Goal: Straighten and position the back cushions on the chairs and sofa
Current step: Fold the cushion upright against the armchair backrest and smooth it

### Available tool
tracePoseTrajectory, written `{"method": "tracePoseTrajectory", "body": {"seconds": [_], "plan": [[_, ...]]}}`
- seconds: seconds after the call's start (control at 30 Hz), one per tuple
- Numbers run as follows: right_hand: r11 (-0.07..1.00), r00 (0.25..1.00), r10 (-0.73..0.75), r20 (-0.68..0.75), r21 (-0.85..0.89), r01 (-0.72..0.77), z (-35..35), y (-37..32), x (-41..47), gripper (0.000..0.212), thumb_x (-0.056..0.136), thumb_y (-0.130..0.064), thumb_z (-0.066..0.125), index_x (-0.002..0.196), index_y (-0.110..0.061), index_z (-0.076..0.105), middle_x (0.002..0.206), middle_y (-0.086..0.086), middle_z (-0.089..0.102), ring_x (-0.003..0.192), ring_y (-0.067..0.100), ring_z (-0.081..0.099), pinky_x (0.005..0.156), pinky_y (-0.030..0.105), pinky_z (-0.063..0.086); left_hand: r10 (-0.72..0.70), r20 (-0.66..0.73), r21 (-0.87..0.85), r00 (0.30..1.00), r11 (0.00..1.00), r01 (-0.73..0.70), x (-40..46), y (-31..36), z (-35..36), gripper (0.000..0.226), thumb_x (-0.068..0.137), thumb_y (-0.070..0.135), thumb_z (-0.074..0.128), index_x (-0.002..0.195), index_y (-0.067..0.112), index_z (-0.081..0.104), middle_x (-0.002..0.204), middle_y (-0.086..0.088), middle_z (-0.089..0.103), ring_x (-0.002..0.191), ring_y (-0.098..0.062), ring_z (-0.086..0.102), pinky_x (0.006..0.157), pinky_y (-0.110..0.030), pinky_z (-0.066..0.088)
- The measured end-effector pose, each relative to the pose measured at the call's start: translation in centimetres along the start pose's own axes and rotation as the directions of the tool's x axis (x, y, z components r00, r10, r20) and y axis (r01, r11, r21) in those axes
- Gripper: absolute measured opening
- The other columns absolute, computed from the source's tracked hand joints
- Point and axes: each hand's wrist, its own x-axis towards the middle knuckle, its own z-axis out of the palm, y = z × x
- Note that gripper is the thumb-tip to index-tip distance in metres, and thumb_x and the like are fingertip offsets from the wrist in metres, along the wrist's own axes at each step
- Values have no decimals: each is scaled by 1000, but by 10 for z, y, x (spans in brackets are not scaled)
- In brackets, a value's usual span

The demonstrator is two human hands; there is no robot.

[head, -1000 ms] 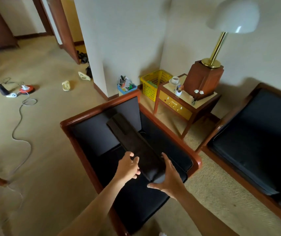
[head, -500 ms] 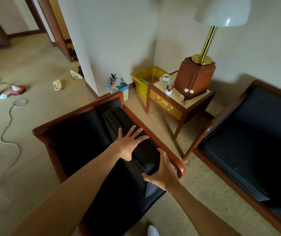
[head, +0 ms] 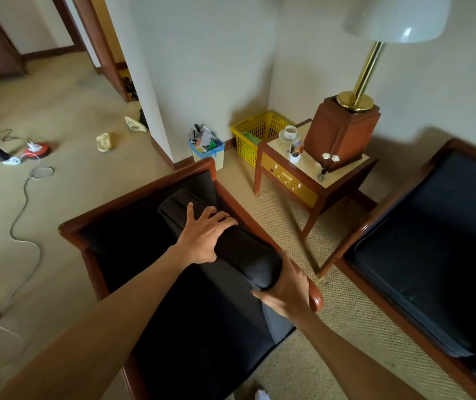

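Observation:
A dark back cushion [head: 245, 255] stands on edge along the right side of a wooden-framed armchair [head: 132, 203] with a black seat. My left hand [head: 202, 235] lies flat on the cushion's top, fingers spread. My right hand [head: 286, 293] cups the cushion's near end, wedged between it and the chair's rounded wooden arm tip. To the right sits a second seat, a sofa [head: 439, 232] with dark cushions in a wooden frame.
Between the seats stands a wooden side table [head: 303, 180] with a brass lamp [head: 361, 82], cup and small flowers. A yellow basket [head: 257, 134] and a blue bin [head: 208, 148] stand by the wall. A cable [head: 26, 203] and slippers lie on the carpet at left.
The cushion went from lying slanted across the seat to standing against the chair's right side. My left hand moved onto its top; my right hand stayed at its near end.

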Motion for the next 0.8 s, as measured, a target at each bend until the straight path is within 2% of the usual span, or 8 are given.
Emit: {"method": "tracePoseTrajectory", "body": {"seconds": [0.13,0.3,0.37,0.43,0.5,0.57,0.67,0.8], "plan": [[988,987,-154,49,-5,155,-17,-43,41,80,41,-54,76,111,-31,45,101,-10,61,93,20,60,78,37,50,-171,16,-214,985,962,170,-23,-40,-5,97,60,31,77,145,32,31,145,9,40,138,-21,29,110,-73,8],[967,955,-254,154,33,252,4,-41,46,86,47,-53,75,124,-27,47,113,-15,51,107,13,48,95,45,44,-213,149,-300,966,921,249,-46,-40,28,110,60,32,81,150,28,18,151,3,33,140,-24,27,112,-69,17],[961,952,-273,136,89,263,11,-31,49,92,50,-53,74,133,-25,42,120,-16,45,113,13,45,98,46,43,-206,115,-388,972,891,234,-44,-41,37,114,59,36,80,150,32,13,153,5,29,141,-24,27,112,-66,22],[959,948,-269,169,138,248,12,-24,52,97,54,-53,76,139,-28,35,128,-14,44,120,15,44,101,49,42,-149,19,-524,989,841,137,-39,-40,32,119,52,47,81,149,36,11,153,6,29,141,-23,30,111,-60,31],[977,949,-206,239,105,185,11,-9,55,105,55,-60,79,143,-33,28,137,-12,44,126,15,44,105,50,40,-93,-52,-604,994,796,43,-27,-33,21,123,50,51,83,149,35,12,154,7,27,142,-20,29,113,-53,33],[993,952,-118,283,14,119,8,13,53,115,51,-67,80,144,-35,22,143,-9,41,129,17,42,106,51,39,-69,-76,-604,995,797,9,-16,-25,8,122,54,48,86,151,32,14,155,7,26,142,-18,29,114,-48,32],[997,956,-28,292,-66,50,8,44,49,122,44,-68,80,143,-30,21,141,-5,41,125,21,45,100,51,44,-65,-43,-525,997,850,33,3,-17,-6,121,52,51,88,149,32,17,152,6,30,138,-21,35,111,-52,35],[994,971,-40,237,-87,63,7,54,59,101,39,-62,79,124,-29,35,115,-10,53,103,20,58,82,47,52,-74,0,-455,997,888,66,22,-11,-15,118,47,51,89,144,34,23,145,5,37,131,-25,42,104,-58,40]]}}
